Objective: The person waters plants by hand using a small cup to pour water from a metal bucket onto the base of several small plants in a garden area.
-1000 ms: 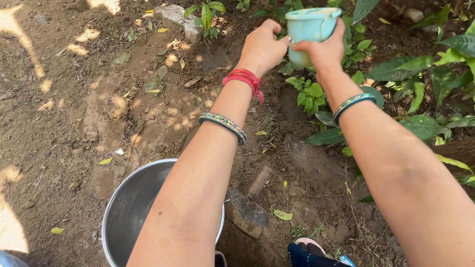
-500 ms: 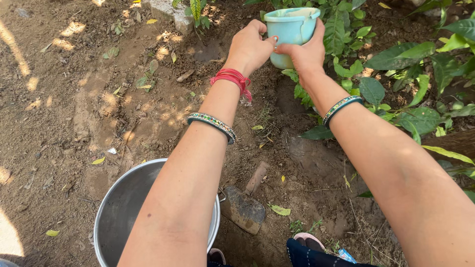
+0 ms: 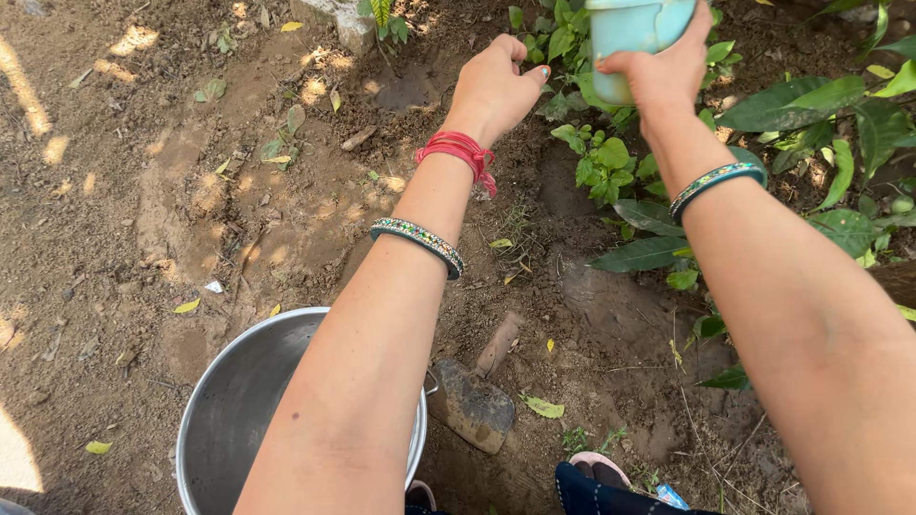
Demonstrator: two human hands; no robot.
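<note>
Watering looks underway: right hand (image 3: 668, 72) grips the pale turquoise plastic mug (image 3: 634, 38) at one o'clock over the small leafy green plants (image 3: 601, 162), left hand (image 3: 496, 86) loosely curled, empty; tipping likely follows.

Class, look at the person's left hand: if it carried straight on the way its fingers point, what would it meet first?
Probably the small green leafy plant under the turquoise cup. The left hand points up and to the right towards those leaves, though depth is hard to judge from this view.
</note>
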